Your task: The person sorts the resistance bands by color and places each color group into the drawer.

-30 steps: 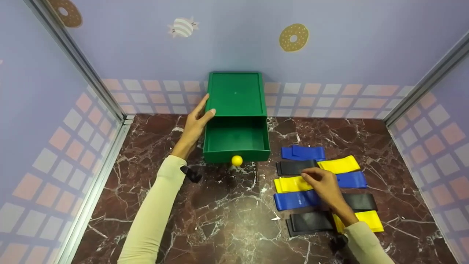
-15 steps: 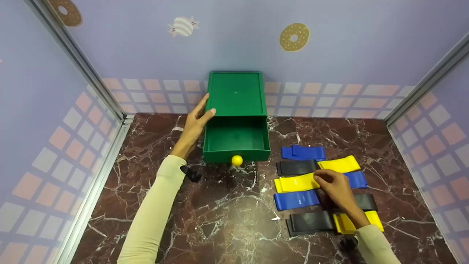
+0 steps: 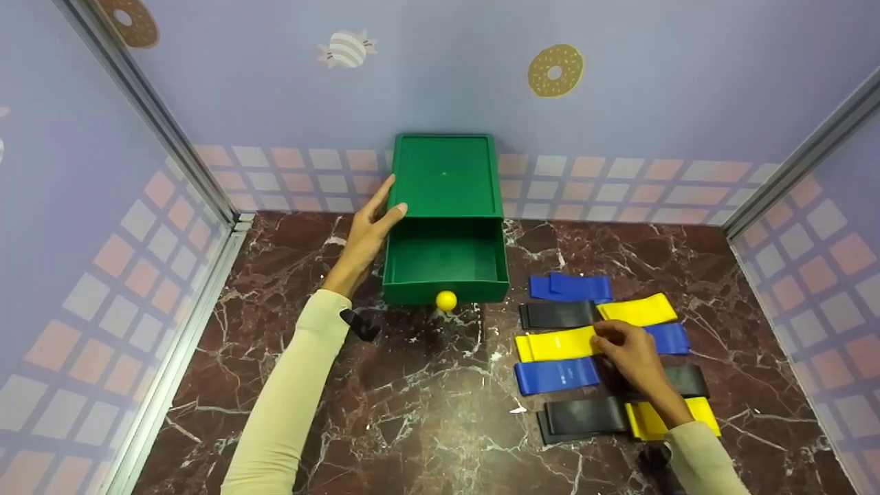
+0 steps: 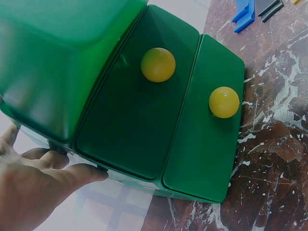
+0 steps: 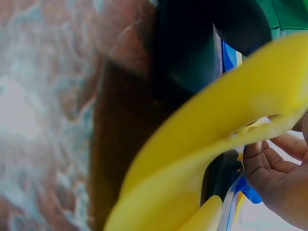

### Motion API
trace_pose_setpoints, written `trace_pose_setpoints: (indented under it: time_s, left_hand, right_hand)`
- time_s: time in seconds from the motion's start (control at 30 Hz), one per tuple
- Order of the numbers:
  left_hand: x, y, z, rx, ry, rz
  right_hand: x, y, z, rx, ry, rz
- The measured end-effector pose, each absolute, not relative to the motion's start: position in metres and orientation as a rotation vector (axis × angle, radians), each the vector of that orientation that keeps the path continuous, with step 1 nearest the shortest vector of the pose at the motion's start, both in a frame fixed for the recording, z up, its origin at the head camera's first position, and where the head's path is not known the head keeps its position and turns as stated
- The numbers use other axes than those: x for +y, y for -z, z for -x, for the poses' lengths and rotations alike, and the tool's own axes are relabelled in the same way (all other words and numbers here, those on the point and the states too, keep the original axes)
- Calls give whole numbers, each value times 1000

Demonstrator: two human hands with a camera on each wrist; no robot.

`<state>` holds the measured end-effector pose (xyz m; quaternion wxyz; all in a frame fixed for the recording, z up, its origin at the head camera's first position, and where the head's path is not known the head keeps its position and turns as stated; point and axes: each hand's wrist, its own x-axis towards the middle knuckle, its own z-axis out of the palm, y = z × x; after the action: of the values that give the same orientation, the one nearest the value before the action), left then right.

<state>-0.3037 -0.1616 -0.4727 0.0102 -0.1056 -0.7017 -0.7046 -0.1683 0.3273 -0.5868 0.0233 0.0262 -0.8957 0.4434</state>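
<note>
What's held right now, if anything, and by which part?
Right hand: fingertips at the right end of a flat yellow rubbery band; whether pinched, can't tell. Left hand: no grip, laid against the left side of the green plastic drawer unit.

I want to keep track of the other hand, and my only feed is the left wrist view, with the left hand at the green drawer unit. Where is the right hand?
Observer: In the head view, the right hand has its fingertips at the right end of a yellow band; I can't tell whether it pinches it.

Operator: What lies next to that band, just below it in the picture?

Observer: A blue band with pale printing on it.

Operator: I see yellow knobs on the two closed drawers. Does the pulled-out drawer have one too?

Observer: Yes, the head view shows a round yellow knob on the middle of its front.
</note>
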Motion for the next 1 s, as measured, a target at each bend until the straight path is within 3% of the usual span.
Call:
trace_pose_setpoints:
  time_s: [0.63,1.0]
  left_hand:
    - [-160,472,303,-2160,2241,354]
    - [-159,466,299,-2164,2239,318]
  right_hand:
    - [330,594,168,-2810,-1265,-171]
    - [320,592,165,-2773,-1251,-91]
